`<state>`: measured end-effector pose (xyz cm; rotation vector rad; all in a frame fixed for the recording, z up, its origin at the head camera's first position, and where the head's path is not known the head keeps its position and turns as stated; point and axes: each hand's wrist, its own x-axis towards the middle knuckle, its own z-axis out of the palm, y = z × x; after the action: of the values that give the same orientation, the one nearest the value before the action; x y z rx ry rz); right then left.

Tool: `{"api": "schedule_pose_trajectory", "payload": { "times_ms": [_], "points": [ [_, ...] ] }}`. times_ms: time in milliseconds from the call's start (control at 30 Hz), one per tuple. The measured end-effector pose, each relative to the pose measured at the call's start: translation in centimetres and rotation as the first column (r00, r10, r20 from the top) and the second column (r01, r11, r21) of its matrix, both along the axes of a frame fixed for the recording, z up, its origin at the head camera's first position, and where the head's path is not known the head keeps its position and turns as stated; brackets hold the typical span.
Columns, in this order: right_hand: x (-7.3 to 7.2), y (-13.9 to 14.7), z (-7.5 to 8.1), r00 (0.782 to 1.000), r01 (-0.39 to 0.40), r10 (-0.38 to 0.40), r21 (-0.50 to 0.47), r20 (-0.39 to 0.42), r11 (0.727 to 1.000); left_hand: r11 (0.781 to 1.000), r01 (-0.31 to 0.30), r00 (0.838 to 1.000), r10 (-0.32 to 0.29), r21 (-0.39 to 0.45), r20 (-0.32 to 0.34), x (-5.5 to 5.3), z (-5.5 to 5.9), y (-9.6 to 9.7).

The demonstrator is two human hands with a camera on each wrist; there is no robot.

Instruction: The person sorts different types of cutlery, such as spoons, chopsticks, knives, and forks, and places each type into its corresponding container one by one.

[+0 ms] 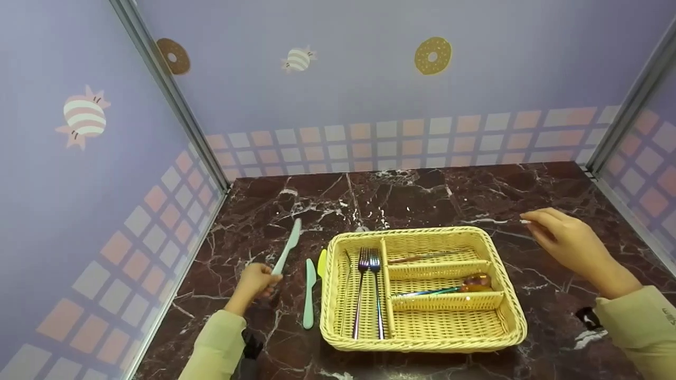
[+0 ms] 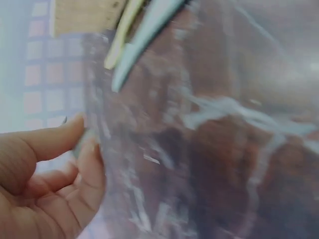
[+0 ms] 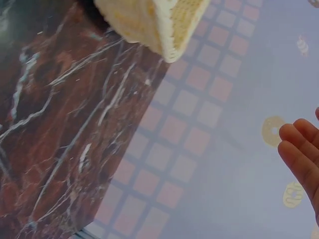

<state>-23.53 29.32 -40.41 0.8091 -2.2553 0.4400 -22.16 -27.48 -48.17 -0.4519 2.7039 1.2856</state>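
Note:
My left hand (image 1: 255, 281) pinches the handle end of a pale mint knife (image 1: 289, 245), whose blade points away toward the back of the table. In the left wrist view, thumb and fingertips meet around a small greenish bit of it. Just right of that hand, another mint knife (image 1: 309, 295) lies beside the basket, with a yellow knife (image 1: 321, 264) partly behind the basket's rim. My right hand (image 1: 567, 240) hovers right of the basket holding nothing, fingers extended and loosely bent; the right wrist view shows its fingers (image 3: 301, 149) against the wall.
A yellow woven basket (image 1: 422, 345) with dividers stands on the dark marbled table (image 1: 253, 211). Two iridescent forks (image 1: 368, 285) lie in its left compartment, a shiny spoon (image 1: 475, 282) in the middle right one, and a thin reddish utensil (image 1: 422, 257) in the back right one. Patterned walls (image 1: 369, 95) enclose the table.

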Motion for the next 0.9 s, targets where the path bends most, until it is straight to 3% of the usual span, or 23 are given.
{"api": "schedule_pose_trajectory", "payload": {
  "times_ms": [100,233,333,433,633,733,767,900],
  "points": [
    [-0.1,-0.7,0.4,1.0,0.003,-0.003,0.001,0.004,1.0,0.999,0.019,0.99,-0.024,-0.036,-0.137,-0.5,1.2,1.5],
    [-0.5,-2.4,1.0,0.999,-0.052,0.052,0.017,0.001,0.998,0.994,0.039,0.943,-0.072,-0.106,-0.325,-0.8,2.6,4.0],
    [-0.9,-4.1,1.5,0.994,-0.105,0.105,0.033,0.004,0.994,0.983,0.08,0.876,-0.148,-0.166,-0.458,-0.9,3.2,6.2],
    [-1.3,-6.0,2.1,0.987,-0.159,0.159,0.057,0.005,0.986,0.97,0.141,0.806,-0.229,-0.198,-0.546,-0.8,3.7,8.6],
    [-2.1,-10.3,2.8,0.953,-0.299,0.301,0.103,-0.006,0.949,0.924,0.258,0.678,-0.382,-0.283,-0.628,-0.7,4.6,13.7],
    [-2.2,-12.5,2.8,0.934,-0.357,0.353,0.123,0.056,0.926,0.898,0.291,0.625,-0.44,-0.331,-0.644,-0.6,5.2,16.2],
    [-2.2,-13.1,2.8,0.929,-0.369,0.36,0.133,0.089,0.92,0.889,0.301,0.615,-0.457,-0.345,-0.643,-0.6,5.5,16.9],
    [-2.1,-14.8,2.6,0.911,-0.392,0.353,0.185,0.212,0.901,0.867,0.328,0.601,-0.499,-0.376,-0.625,-0.4,6.5,19.4]
  ]
}}
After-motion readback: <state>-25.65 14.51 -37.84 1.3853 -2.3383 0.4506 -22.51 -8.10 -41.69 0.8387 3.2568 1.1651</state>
